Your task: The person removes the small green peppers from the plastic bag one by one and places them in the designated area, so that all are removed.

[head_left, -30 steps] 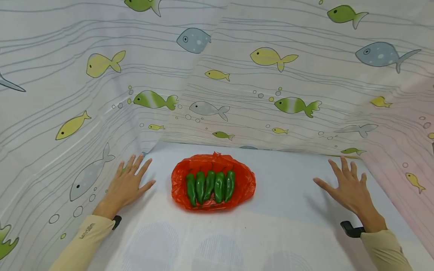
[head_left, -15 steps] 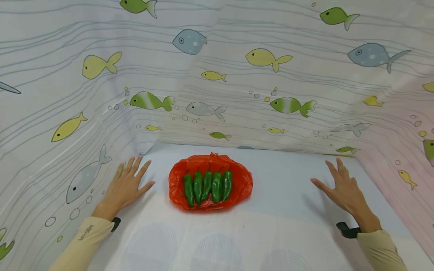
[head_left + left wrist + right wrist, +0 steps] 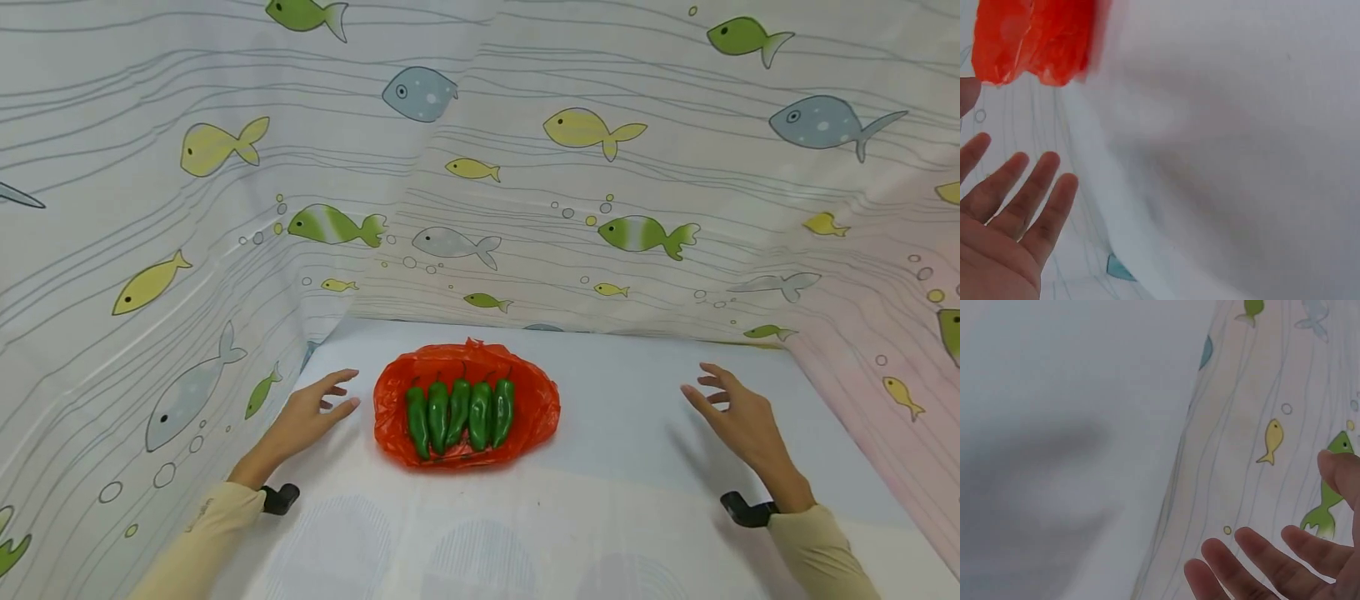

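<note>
Several green chili peppers [image 3: 459,417] lie side by side, stems toward the back, inside a red plastic bag [image 3: 542,408] with its mouth spread wide. My left hand [image 3: 311,412] hovers just left of the bag, fingers relaxed and holding nothing; the left wrist view has its loose fingers [image 3: 1035,200] below the bag's red edge [image 3: 1035,44]. Well to the right of the bag, my right hand [image 3: 735,408] is held over the table, also relaxed and holding nothing. Its spread fingers [image 3: 1285,562] show in the right wrist view.
The white table [image 3: 622,433] carries the bag near its back edge. Fish-printed curtains [image 3: 525,200] hang behind it and along the left and right sides. A black wrist camera [image 3: 746,508] sits on the right wrist, another [image 3: 281,498] on the left.
Both hands have turned from palms down with spread fingers to palms facing inward, fingers slightly bent. The left hand has come a little closer to the bag. Bag and peppers stay put.
</note>
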The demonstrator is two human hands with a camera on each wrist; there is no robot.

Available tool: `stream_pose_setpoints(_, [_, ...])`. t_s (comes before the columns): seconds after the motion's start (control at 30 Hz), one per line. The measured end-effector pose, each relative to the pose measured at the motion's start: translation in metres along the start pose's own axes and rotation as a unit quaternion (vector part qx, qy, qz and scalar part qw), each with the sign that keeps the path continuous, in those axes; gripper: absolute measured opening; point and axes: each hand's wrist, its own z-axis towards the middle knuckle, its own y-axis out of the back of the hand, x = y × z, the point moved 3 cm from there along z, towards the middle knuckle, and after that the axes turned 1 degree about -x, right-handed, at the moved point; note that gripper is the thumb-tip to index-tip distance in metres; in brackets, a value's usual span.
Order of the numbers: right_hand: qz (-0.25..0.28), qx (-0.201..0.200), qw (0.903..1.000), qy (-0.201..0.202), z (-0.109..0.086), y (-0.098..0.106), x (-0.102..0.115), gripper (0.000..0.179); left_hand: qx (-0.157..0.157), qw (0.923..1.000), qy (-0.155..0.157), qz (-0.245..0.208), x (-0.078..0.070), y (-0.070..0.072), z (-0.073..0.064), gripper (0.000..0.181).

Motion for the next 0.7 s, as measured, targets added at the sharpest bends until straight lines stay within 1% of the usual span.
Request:
stream_pose_setpoints(0.07, [0.009, 0.006, 0.9999, -0.001, 0.001, -0.005, 0.002, 0.073, 0.002, 0.9993, 0.014, -0.035, -0.001, -0.004, 0.001, 0.053])
stream_pose_setpoints(0.2, [0.027, 0.013, 0.9995, 0.003, 0.002, -0.013, 0.007, 0.069, 0.011, 0.9947, 0.042, -0.094, -0.004, -0.009, 0.002, 0.054])
stream_pose_setpoints(0.3, [0.037, 0.021, 0.9991, 0.003, 0.003, -0.019, 0.011, 0.067, 0.027, 0.9897, 0.067, -0.124, -0.005, -0.012, 0.004, 0.057])
stream_pose_setpoints(0.37, [0.043, 0.027, 0.9987, 0.005, 0.003, -0.022, 0.014, 0.066, 0.038, 0.9867, 0.077, -0.138, -0.003, -0.016, 0.005, 0.06])
stream_pose_setpoints(0.53, [0.066, 0.04, 0.997, 0.013, 0.003, -0.029, 0.023, 0.064, 0.063, 0.9796, 0.081, -0.173, -0.002, -0.025, 0.007, 0.063])
stream_pose_setpoints(0.7, [0.088, 0.055, 0.9945, 0.013, 0.005, -0.035, 0.031, 0.061, 0.094, 0.9726, 0.085, -0.195, -0.007, -0.035, 0.009, 0.065])
